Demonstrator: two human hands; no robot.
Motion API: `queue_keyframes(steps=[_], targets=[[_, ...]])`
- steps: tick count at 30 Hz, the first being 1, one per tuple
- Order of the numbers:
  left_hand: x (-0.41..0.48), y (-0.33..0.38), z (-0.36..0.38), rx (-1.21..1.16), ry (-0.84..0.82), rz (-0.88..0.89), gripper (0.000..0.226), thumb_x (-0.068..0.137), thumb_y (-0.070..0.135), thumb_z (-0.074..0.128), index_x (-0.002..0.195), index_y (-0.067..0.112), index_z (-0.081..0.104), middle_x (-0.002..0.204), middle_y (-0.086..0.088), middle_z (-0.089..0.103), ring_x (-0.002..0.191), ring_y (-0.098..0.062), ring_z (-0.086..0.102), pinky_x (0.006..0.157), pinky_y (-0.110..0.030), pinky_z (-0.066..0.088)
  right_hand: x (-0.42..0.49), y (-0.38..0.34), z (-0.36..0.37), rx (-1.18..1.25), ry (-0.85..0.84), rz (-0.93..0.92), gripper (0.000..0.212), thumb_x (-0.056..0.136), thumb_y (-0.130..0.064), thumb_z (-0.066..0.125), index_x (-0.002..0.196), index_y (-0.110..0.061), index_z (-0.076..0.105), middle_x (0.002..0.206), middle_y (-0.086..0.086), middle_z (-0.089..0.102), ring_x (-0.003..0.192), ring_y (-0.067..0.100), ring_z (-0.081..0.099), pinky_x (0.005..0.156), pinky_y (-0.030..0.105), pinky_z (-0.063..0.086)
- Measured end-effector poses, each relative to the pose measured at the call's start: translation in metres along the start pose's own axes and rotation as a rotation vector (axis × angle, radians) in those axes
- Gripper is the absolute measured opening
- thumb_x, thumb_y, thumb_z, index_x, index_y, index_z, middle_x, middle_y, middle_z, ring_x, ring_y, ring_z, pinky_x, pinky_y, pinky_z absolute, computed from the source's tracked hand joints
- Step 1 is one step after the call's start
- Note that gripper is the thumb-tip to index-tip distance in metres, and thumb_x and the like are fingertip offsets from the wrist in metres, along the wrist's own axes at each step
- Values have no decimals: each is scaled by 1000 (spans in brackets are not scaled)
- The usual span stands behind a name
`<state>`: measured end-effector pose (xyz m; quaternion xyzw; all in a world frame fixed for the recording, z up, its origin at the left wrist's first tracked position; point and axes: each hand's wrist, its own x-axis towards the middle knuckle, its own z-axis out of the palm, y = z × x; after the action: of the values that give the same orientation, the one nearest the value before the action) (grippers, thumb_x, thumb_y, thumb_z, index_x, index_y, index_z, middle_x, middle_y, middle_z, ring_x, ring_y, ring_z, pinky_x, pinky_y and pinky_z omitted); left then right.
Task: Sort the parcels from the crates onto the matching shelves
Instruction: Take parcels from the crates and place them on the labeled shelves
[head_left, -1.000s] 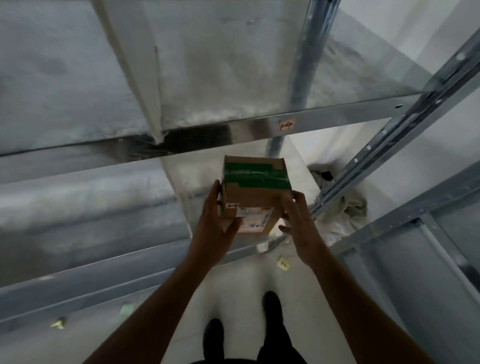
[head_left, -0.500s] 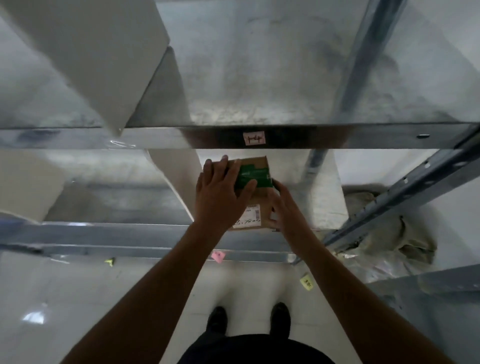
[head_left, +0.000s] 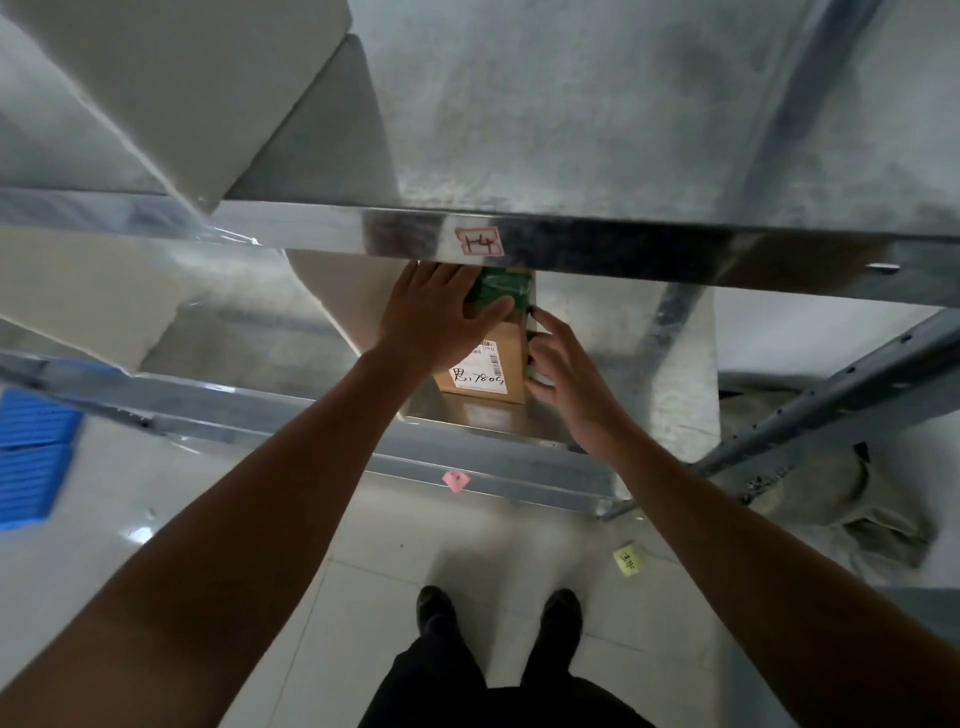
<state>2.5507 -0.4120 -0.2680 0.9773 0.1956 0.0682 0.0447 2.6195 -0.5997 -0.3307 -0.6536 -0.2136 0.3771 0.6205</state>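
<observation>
A small brown cardboard parcel (head_left: 496, 358) with green tape and a white handwritten label rests on the lower metal shelf (head_left: 478, 421), its far end under the upper shelf beam (head_left: 597, 244). My left hand (head_left: 434, 314) lies flat over the parcel's top and left side. On the parcel's right side, the fingers of my right hand (head_left: 563, 371) press against it. A pink tag reading "1-4" (head_left: 480, 241) sticks on the upper beam just above the parcel.
White divider panels (head_left: 171, 88) stand on the shelves to the left. A blue crate (head_left: 31, 467) lies at the far left on the floor. Pink (head_left: 455, 480) and yellow (head_left: 628, 560) tags mark the lower beam and floor. A slanted metal rail (head_left: 831, 405) and crumpled sacking (head_left: 841, 493) are at right.
Both hands have carried the parcel forward and set it deeper on the lower shelf. The left hand moved from the side onto its top. The view shifted left.
</observation>
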Motion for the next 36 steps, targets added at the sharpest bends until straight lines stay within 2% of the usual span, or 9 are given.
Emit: queue_keyframes(steps=[3,7,10,13,15,18,24,31,36], targets=[[0,2,4,7,26,-12,67,95,72,32,127,21,62,135,-6,64,127,-30,54,113,-43,34,1,-6,-5,-177,12,-23,28,106,-54,49,129,-69,44,134,-19,60,116,0,66,93,28,56],[-10,9,-7,-52,102,-10,66,94,69,42,130,17,60,135,-8,62,128,-32,51,113,-43,35,-16,-11,-8,-426,106,-108,48,104,-59,47,149,-50,36,143,-17,48,126,6,51,90,20,43],[-38,11,-16,-138,157,13,70,99,63,39,141,10,55,145,-11,57,139,-34,46,119,-47,33,-40,-8,-7,-583,133,-130,55,106,-51,50,156,-33,39,157,-1,48,140,15,47,104,29,36],[-90,4,-20,-197,211,21,68,102,60,39,149,12,48,157,-9,47,151,-31,31,125,-46,22,-67,-10,9,-731,171,-172,56,105,-49,49,156,-27,41,157,1,49,137,8,43,107,27,34],[-131,-8,-23,-216,203,15,65,102,60,39,151,17,45,160,-6,43,154,-28,26,124,-42,17,-82,-9,33,-817,141,-177,61,103,-55,43,157,-27,39,160,2,46,143,13,42,115,32,36],[-196,-42,-26,-257,163,-65,69,101,64,33,153,20,44,163,-3,38,156,-26,21,126,-48,17,-99,-1,83,-932,85,-202,59,106,-52,45,159,-27,35,165,1,37,151,22,35,123,48,35],[-339,-143,-28,-290,2,-390,81,94,73,17,161,30,28,172,5,10,158,-23,-8,128,-52,1,-126,20,233,-1057,-110,-257,68,102,-61,31,163,-30,26,172,1,24,160,20,9,130,48,8],[-498,-248,-33,-288,3,-754,81,92,75,11,161,35,19,172,7,9,158,-25,-7,127,-51,-2,-145,52,422,-1202,-394,-387,66,104,-63,29,163,-36,20,174,0,17,162,21,1,129,47,0],[-592,-316,-29,-313,65,-987,73,98,70,24,161,34,20,172,5,11,159,-27,-4,127,-53,3,-156,67,536,-1247,-655,-433,69,101,-66,22,164,-39,15,174,0,14,161,20,-3,131,49,1]])
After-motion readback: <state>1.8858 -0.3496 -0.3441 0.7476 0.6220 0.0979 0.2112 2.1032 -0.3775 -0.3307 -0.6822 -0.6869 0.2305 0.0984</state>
